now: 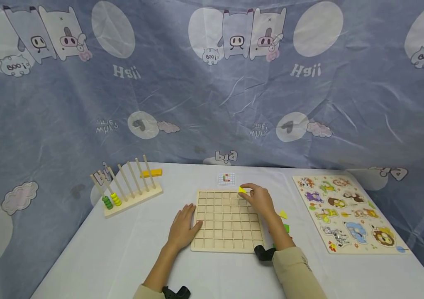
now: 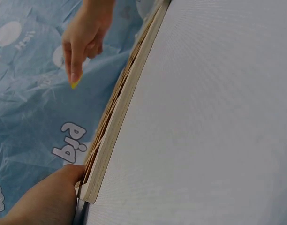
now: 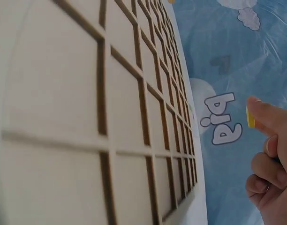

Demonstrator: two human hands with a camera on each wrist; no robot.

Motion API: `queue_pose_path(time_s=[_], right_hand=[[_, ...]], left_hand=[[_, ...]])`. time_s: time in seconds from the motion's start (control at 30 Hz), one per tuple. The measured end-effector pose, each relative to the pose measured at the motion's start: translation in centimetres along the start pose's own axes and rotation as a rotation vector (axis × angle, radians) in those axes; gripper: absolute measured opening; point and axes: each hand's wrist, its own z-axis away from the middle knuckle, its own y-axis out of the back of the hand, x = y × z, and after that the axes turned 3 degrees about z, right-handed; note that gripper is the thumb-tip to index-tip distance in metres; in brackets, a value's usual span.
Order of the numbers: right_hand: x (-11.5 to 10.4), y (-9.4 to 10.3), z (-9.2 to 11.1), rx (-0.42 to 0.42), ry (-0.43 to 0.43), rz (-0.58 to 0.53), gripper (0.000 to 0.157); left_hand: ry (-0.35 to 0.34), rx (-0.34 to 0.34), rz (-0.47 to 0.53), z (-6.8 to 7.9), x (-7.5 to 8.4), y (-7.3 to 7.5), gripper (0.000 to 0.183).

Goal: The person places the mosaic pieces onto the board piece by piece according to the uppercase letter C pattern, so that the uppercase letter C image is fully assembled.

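A square wooden grid board [image 1: 228, 221] lies on the white table. My left hand [image 1: 183, 227] rests along its left side with fingers extended, and the thumb [image 2: 74, 173] touches the rim. Between thumb and fingertips my right hand [image 1: 261, 201] pinches a small yellow tile [image 1: 242, 189], held above the board's far edge towards the right. The same yellow tile [image 3: 250, 117] shows edge-on in the right wrist view. Just beyond the board lies a small card [image 1: 226, 179] printed with a coloured pattern on a grid.
Loose tiles, including a yellow one [image 1: 283, 214] and a green one [image 1: 286, 228], lie right of the board, partly behind my right forearm. An animal puzzle board [image 1: 318, 226] sits farther right. At back left stand a bead-peg rack [image 1: 137, 199] and an orange block [image 1: 151, 172].
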Motion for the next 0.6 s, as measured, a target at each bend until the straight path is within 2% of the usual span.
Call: queue_pose_path(time_s=[0.13,0.37,0.6], right_hand=[[-0.2,-1.3,-0.3,-0.01,-0.012,-0.014,0.033],[0.4,-3.6,0.1,-0.074,-0.134,-0.087,0.032],[0.8,-4.7,0.6,-0.022,-0.11,-0.06,0.031]], left_hand=[[-0.006,0.006,-0.003,0.0,-0.1,-0.1,0.062],[0.002,-0.002,-0.008,0.0,-0.1,-0.2,0.062],[-0.02,0.015,0.005,0.1,-0.1,-0.1,0.061]])
